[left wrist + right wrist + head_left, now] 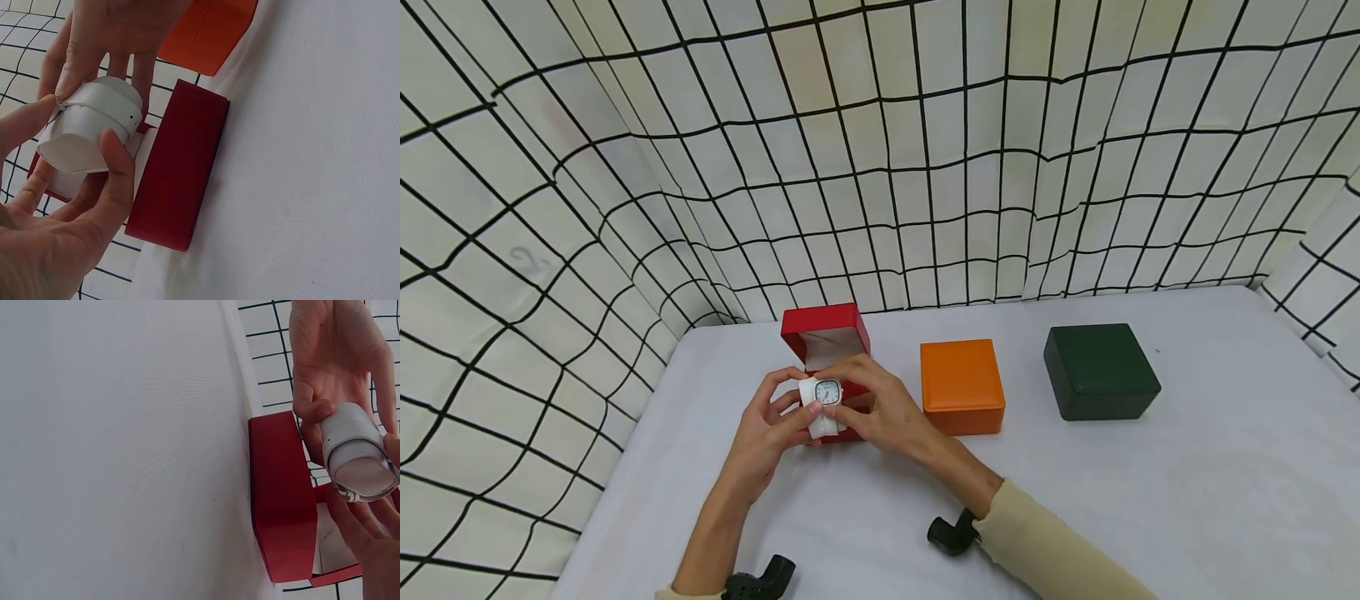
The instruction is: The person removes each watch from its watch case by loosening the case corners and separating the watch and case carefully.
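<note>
A white wristwatch with a squarish face is wrapped round a white watch cushion. Both hands hold it just above the front of an open red watch box, whose lid stands up behind. My left hand grips the cushion from the left, thumb near the watch face. From the other side my right hand pinches the watch at its edge. In the right wrist view the white strap circles the cushion, and a small metal clasp shows at its end. Fingers hide part of the box's inside.
To the right of the red box stands a closed orange box. Farther right is a closed dark green box. All rest on a white-covered table, with black grid netting round the back and left sides.
</note>
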{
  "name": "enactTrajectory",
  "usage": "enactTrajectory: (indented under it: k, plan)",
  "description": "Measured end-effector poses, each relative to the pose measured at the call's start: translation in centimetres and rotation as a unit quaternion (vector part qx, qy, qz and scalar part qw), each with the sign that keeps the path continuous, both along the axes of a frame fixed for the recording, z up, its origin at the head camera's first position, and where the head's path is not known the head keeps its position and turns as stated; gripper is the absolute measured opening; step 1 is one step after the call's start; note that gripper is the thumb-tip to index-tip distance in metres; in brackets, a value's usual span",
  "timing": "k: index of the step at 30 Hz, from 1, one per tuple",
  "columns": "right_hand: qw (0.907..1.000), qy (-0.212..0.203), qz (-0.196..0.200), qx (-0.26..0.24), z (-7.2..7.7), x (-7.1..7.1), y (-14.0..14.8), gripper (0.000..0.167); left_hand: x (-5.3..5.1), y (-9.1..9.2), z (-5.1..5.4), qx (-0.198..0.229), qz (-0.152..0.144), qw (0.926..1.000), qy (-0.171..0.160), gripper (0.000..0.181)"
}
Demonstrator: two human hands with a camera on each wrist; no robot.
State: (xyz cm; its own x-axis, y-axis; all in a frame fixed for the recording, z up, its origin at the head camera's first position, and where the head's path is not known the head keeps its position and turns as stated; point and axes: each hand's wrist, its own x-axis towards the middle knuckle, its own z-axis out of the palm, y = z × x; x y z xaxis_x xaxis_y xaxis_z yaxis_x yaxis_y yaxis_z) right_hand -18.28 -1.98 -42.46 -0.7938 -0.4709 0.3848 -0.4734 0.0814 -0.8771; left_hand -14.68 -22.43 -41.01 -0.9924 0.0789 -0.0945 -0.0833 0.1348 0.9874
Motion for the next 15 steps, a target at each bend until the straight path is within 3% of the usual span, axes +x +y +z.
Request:
enactTrajectory:
  k: [15]
  plan:
    - [0.9997,0.021,0.006,0.010,0.17,0.05,-0.06,0.043,0.04,-0.27,0.07,0.006,-0.006,1.0000,-0.003,0.055]
